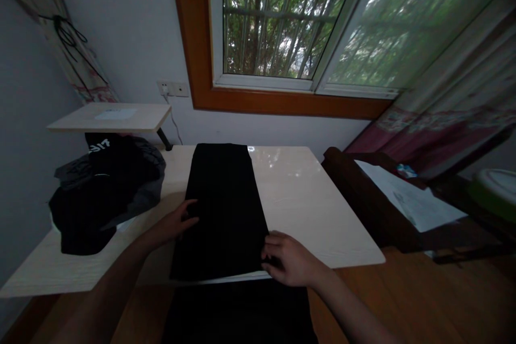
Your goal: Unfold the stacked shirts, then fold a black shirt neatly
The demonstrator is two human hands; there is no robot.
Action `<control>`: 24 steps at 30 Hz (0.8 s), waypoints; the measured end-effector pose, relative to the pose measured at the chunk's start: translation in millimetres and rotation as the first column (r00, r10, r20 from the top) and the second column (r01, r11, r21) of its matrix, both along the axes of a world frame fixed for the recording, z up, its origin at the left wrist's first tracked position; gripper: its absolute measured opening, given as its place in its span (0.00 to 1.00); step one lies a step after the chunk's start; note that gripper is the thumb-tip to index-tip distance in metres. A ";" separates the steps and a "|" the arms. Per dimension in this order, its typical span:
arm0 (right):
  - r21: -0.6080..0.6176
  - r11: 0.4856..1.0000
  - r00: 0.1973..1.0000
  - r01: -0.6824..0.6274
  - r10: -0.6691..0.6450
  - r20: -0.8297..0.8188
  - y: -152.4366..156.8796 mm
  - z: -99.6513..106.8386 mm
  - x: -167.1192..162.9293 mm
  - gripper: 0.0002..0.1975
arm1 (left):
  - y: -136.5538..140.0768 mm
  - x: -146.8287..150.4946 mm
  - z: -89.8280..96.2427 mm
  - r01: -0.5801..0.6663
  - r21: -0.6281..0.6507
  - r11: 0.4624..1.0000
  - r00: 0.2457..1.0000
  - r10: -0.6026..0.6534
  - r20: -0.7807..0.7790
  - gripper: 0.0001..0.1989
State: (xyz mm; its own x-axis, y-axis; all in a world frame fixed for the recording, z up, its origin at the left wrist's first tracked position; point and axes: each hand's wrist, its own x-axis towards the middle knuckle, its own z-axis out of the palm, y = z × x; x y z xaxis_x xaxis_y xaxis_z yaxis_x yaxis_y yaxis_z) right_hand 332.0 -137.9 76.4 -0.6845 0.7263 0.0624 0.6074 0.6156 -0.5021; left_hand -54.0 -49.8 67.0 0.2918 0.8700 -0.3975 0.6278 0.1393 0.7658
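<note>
A black folded cloth [223,204] lies flat as a long strip on the pale table, running from the front edge towards the wall. On its left edge rests my left hand [177,223], its thumb and fingers apart. My right hand [288,259] is at the lower right edge of the cloth, with curled fingers and thumb closing on that edge. What kind of garment it is cannot be made out.
A heap of black and grey clothes [113,188] sits on the left of the table [314,209], partly under a small raised shelf [141,118]. Beyond the right edge stand a dark brown piece of furniture [363,204] and a white sheet [407,199]. A window [282,21] is behind.
</note>
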 end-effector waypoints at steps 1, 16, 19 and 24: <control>0.005 1.000 1.000 -0.003 0.003 0.008 1.4 1.2 -2.1 0.04 | 6.7 3.8 -5.6 -0.025 0.057 0.998 1.000 0.026 0.000 0.39; 0.157 0.987 0.999 -0.029 0.036 -0.038 52.0 -20.1 -15.7 0.12 | -23.3 -8.0 -11.6 -0.032 0.109 0.994 0.993 0.019 0.113 0.37; 0.148 0.988 0.999 -0.035 0.036 -0.005 56.2 -19.6 -18.8 0.09 | -39.5 -16.4 -5.1 0.104 0.014 0.994 0.984 -0.105 0.147 0.37; 0.111 0.992 0.996 -0.061 0.053 0.073 55.0 -18.9 -21.4 0.04 | -51.9 -33.3 7.7 0.213 -0.113 0.970 0.974 -0.203 0.098 0.21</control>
